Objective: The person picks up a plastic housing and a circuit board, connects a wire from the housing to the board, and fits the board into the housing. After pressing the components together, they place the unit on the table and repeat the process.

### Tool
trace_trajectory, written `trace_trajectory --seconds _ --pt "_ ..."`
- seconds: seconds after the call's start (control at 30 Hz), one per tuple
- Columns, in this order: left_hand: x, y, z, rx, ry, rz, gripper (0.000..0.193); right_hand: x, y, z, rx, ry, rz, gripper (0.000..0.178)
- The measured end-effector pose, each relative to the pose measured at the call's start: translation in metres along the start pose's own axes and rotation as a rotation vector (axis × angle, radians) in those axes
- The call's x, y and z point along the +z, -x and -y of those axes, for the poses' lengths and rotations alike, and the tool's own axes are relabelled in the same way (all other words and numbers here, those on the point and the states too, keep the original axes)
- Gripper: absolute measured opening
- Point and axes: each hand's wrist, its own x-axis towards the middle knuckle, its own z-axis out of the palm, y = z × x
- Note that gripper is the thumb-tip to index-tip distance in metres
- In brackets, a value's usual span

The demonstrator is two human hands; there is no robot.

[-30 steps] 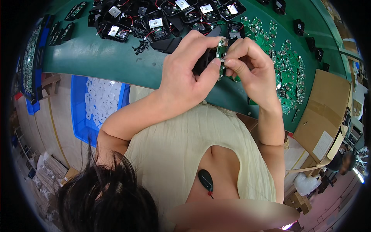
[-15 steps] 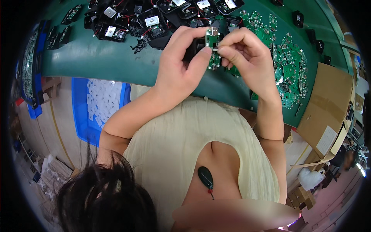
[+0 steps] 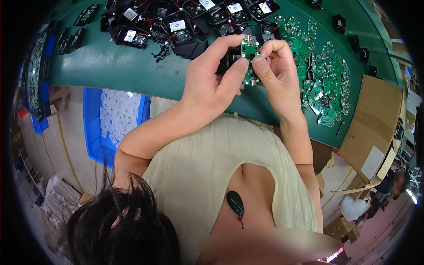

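Above the table's near edge, my left hand (image 3: 205,77) is closed around a green circuit board (image 3: 250,47), its thumb pressing on the board's face. A silver metal connector sits at the board's top end. Behind the board, partly hidden by my fingers, is a black plastic piece (image 3: 232,58). My right hand (image 3: 282,84) is closed at the board's right edge, with thumb and curled forefinger against it. Whether something small is pinched there too is hidden.
Black housings (image 3: 176,33) with red wires crowd the back of the green table (image 3: 110,66). Loose circuit boards (image 3: 329,84) are heaped at right, beside a cardboard box (image 3: 375,119). A blue bin (image 3: 91,128) of white pieces stands lower left; black parts (image 3: 353,43) lie far right.
The board and both hands have shifted slightly right and down in view. My right hand has turned, bringing its thumb up along the board's edge.
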Motion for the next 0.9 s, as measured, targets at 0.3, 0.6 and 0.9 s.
trace_trajectory --seconds 0.3,0.6,0.9 --pt "0.001 0.006 0.002 0.059 0.036 0.008 0.028 0.0 0.005 -0.003 0.063 -0.135 0.03 0.024" --pt "-0.003 0.003 0.012 0.157 -0.125 -0.003 0.029 0.001 0.002 -0.018 0.041 -0.259 0.045 0.023" --pt "-0.009 -0.008 0.014 0.315 -0.071 0.014 0.033 0.004 0.008 0.003 -0.34 0.795 -0.144 0.041"
